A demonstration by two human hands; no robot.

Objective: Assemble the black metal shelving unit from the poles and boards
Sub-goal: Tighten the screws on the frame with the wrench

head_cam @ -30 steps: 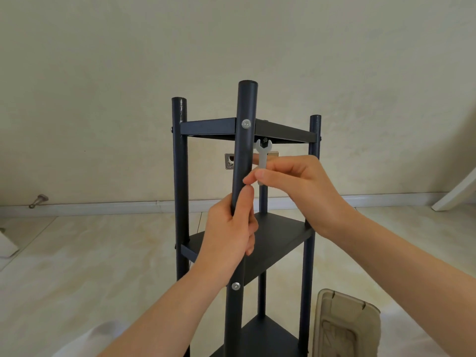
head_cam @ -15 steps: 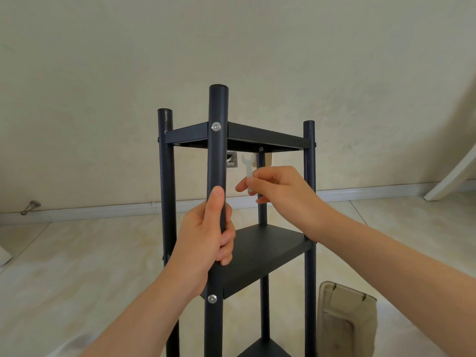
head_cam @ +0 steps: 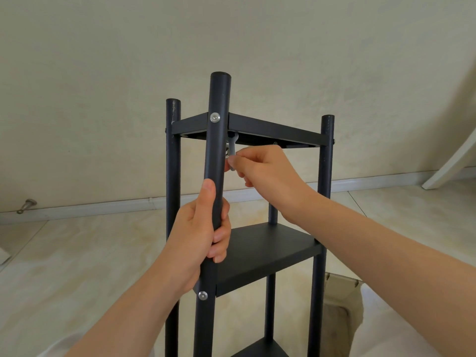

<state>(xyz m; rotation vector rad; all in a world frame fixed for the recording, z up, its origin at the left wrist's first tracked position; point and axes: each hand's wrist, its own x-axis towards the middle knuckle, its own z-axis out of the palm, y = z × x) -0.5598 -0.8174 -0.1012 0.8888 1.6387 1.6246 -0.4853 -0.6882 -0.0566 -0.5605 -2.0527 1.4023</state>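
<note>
Head view: the shelf unit [head_cam: 325, 176] stands upright on the floor [head_cam: 77, 253], its top board [head_cam: 273, 130] fixed between the poles. Our left hand [head_cam: 198, 235] grips the front pole [head_cam: 217, 155], fingers [head_cam: 219, 237] clenched round it, just above the middle board [head_cam: 268, 251]. Our right hand [head_cam: 265, 173] pinches a small wrench [head_cam: 233, 150] raised behind that pole, under the top board's corner near the screw [head_cam: 215, 117]. We judge the thin wrench could slip off the nut, which we cannot see, and drop or bang our knuckles on the board. If the left hand loosens, the turning force may twist or tip the tall, narrow frame
</note>
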